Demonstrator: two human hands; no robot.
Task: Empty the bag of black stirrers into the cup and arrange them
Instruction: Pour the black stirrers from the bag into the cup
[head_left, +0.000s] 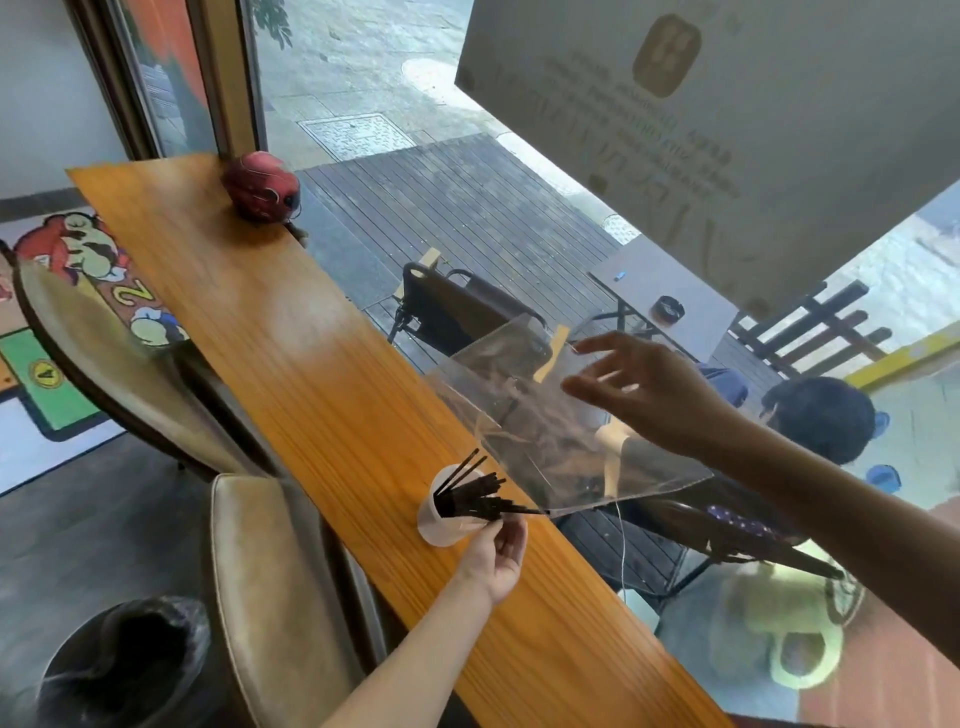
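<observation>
From the head camera, the white cup (445, 512) stands on the wooden tabletop (291, 364), black stirrers (475, 496) fanning out of its mouth. The left hand (493, 553) sits beside the cup, its grip curled near the stirrers' lower ends, probably steadying them; actual contact is unclear. The right hand (649, 395) has spread, relaxed fingers against the clear bag (550, 431), apparently empty, its lower corner pointing toward the cup.
</observation>
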